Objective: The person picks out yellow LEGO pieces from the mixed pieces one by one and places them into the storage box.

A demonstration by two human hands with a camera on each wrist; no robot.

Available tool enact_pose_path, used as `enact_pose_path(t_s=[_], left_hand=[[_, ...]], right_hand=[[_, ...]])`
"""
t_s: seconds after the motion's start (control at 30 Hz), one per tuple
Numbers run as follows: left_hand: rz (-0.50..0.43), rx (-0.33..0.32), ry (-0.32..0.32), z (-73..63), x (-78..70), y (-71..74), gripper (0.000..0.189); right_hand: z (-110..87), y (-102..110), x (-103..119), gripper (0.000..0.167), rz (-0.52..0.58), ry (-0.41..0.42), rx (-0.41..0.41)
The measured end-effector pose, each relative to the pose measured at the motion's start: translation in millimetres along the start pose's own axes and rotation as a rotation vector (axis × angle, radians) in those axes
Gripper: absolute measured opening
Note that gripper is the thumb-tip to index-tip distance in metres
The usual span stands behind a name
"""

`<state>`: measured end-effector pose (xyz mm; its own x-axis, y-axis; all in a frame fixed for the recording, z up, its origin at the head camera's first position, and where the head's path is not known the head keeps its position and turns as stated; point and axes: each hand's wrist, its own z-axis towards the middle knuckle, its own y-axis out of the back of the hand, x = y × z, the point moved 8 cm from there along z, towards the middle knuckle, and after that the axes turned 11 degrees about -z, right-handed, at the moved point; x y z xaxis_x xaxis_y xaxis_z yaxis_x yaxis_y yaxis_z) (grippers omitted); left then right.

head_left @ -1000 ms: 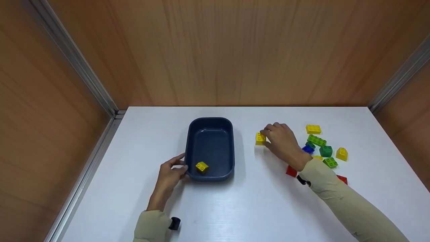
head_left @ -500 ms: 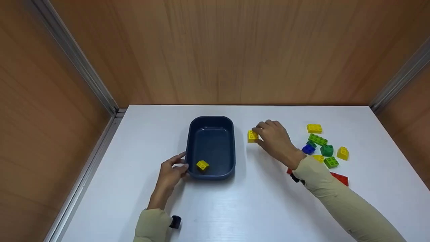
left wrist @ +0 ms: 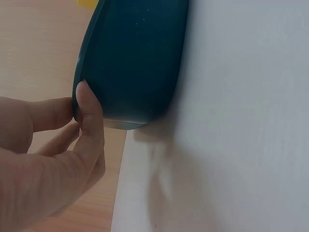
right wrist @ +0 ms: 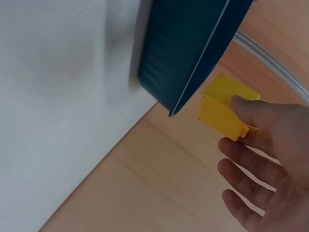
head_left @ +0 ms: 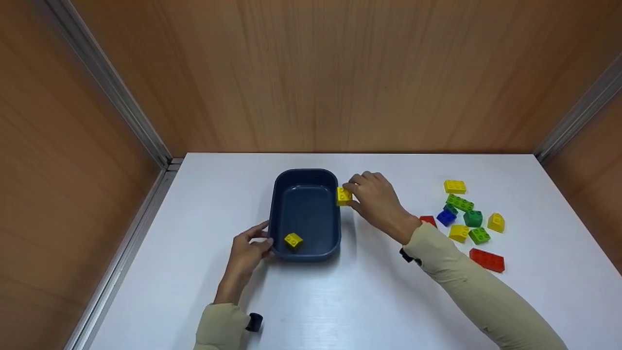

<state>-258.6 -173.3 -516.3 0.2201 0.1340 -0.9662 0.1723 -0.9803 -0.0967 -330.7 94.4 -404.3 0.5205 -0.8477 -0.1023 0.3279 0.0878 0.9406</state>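
Observation:
A dark blue rectangular tray [head_left: 311,214] stands on the white table, with one small yellow building brick [head_left: 293,240] lying in its near left corner. My left hand [head_left: 247,253] pinches the tray's left rim near that corner; in the left wrist view its thumb and fingers [left wrist: 89,111] grip the wall from both sides. A second yellow building brick [head_left: 343,196] is pinched between thumb and forefinger of my right hand [head_left: 376,201], at the tray's right rim. The right wrist view shows this brick [right wrist: 227,106] beside the tray wall, the other fingers spread apart from it.
Several loose bricks lie on the right of the table: a yellow one [head_left: 455,186] at the back, green ones [head_left: 459,202], a blue one [head_left: 446,217] and a long red one [head_left: 487,260] nearest. A wooden panel [head_left: 311,78] rises behind the table, with others at the sides.
My right hand has moved left with the yellow building brick, from the table's middle right to the tray's right rim. More of the loose bricks now show. The left hand stays on the tray.

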Motion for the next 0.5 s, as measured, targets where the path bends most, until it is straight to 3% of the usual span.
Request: enact_pose_path(t_s=[0.5], left_hand=[[-0.029, 0.028, -0.013, 2.0, 3.8, -0.9, 0.051]], right_hand=[[15.2, -12, 33, 0.033, -0.016, 0.074, 0.025]])
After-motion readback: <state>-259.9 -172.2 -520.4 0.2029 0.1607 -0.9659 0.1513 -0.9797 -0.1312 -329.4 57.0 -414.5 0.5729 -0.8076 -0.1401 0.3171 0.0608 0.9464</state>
